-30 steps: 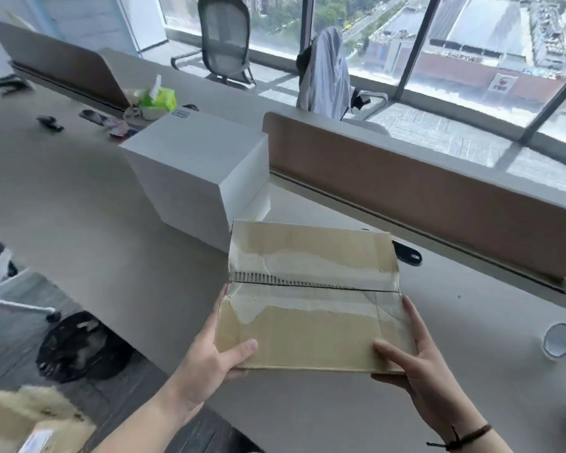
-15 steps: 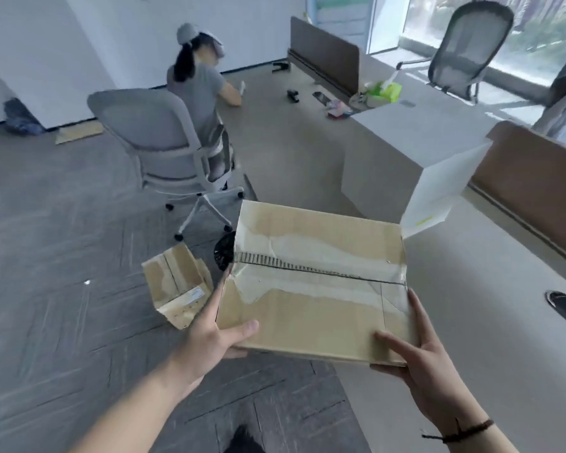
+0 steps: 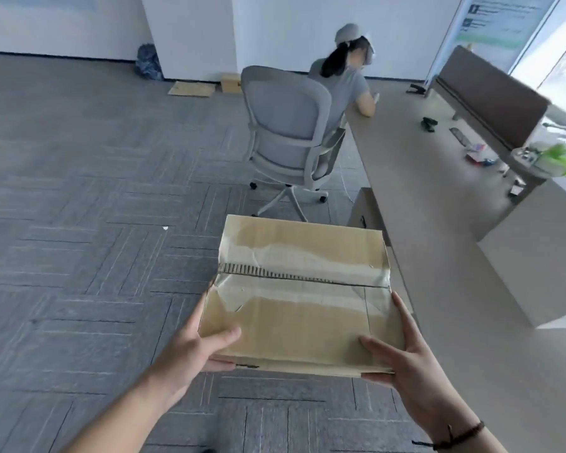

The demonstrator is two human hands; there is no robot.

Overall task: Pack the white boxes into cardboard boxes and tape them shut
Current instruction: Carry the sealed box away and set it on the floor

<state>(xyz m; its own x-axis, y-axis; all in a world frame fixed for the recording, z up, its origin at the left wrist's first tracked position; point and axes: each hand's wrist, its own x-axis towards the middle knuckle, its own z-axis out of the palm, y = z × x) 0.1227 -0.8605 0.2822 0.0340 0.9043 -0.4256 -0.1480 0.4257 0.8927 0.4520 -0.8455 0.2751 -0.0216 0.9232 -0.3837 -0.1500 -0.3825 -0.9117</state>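
Cardboard box (image 3: 303, 299) between both hands' fingers (image 3: 402, 308)

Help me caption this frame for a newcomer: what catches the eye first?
The taped cardboard box fills the lower centre, held over the carpet with the left hand and right hand gripping its near corners. Behind it, a person sits in a grey office chair at the long desk on the right.

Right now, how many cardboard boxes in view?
2. One taped cardboard box held between left hand and right hand; one small box on the floor by the far wall. Others may be out of frame.
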